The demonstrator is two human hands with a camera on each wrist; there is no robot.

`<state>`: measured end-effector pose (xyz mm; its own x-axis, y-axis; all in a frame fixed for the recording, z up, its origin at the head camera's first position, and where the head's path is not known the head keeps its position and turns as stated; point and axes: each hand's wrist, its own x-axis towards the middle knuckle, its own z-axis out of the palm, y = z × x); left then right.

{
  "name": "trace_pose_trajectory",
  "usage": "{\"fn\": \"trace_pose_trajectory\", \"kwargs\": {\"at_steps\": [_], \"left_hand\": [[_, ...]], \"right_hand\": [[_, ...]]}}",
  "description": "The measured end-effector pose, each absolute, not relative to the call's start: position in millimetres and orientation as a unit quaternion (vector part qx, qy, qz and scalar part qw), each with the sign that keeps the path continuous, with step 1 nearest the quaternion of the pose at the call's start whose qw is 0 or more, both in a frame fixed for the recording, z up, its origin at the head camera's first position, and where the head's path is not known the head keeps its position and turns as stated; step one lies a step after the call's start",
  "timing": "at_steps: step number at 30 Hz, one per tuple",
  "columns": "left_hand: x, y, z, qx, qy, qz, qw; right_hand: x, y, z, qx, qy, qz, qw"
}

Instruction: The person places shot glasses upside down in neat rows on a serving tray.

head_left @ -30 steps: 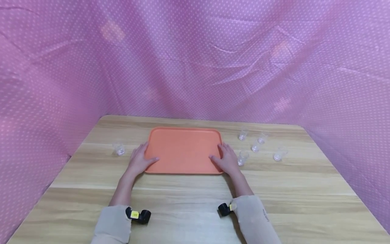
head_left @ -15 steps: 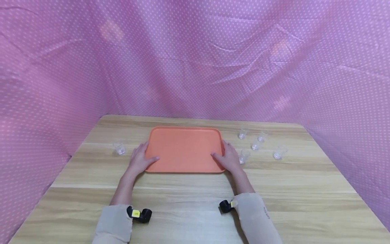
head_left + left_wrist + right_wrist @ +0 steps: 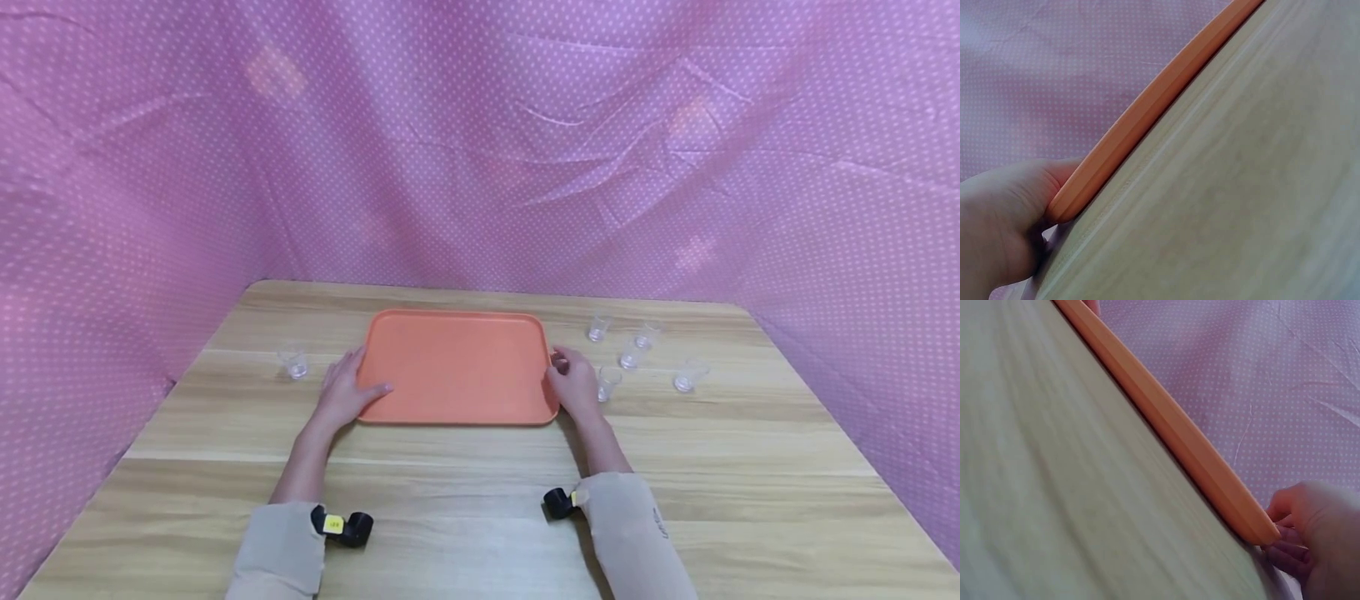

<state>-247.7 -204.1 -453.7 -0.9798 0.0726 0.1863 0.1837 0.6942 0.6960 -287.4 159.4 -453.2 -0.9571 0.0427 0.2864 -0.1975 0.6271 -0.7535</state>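
Observation:
In the head view, an orange tray (image 3: pixel 457 367) lies flat on the table between both hands. My left hand (image 3: pixel 345 392) grips its left edge, thumb over the rim and the other fingers along the outer side. The left wrist view shows that hand (image 3: pixel 1010 219) around the tray's near corner (image 3: pixel 1116 137). At the right edge, my right hand (image 3: pixel 576 386) pinches the rim with thumb and curled fingers. Its fingers are partly hidden behind the tray corner (image 3: pixel 1247 519) in the right wrist view. Close beside this hand stands a small clear cup (image 3: pixel 606 385).
Several more clear cups, such as one cup (image 3: pixel 633 357) and another cup (image 3: pixel 686 379), stand on the right side of the wooden table (image 3: pixel 450 500). A lone clear cup (image 3: pixel 295 363) is to the left. Pink dotted cloth (image 3: pixel 480 167) hangs around the table.
My right hand has shifted slightly right, its thumb drawn back from the tray's surface to the rim. The cup beside it has moved slightly right. My left hand has stayed put.

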Motion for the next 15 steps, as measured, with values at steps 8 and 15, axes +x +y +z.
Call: {"fn": "trace_pose_trajectory", "kwargs": {"at_steps": [8, 15], "left_hand": [[-253.3, -205.2, -455.9, -0.051, -0.929, -0.363, 0.049], [-252.3, -204.4, -454.7, -0.055, -0.931, -0.357, 0.053]], "right_hand": [[-283.6, 156.1, -449.2, -0.003, -0.896, 0.425, 0.130], [-283.1, 156.8, -450.4, -0.008, -0.894, 0.434, 0.114]]}}
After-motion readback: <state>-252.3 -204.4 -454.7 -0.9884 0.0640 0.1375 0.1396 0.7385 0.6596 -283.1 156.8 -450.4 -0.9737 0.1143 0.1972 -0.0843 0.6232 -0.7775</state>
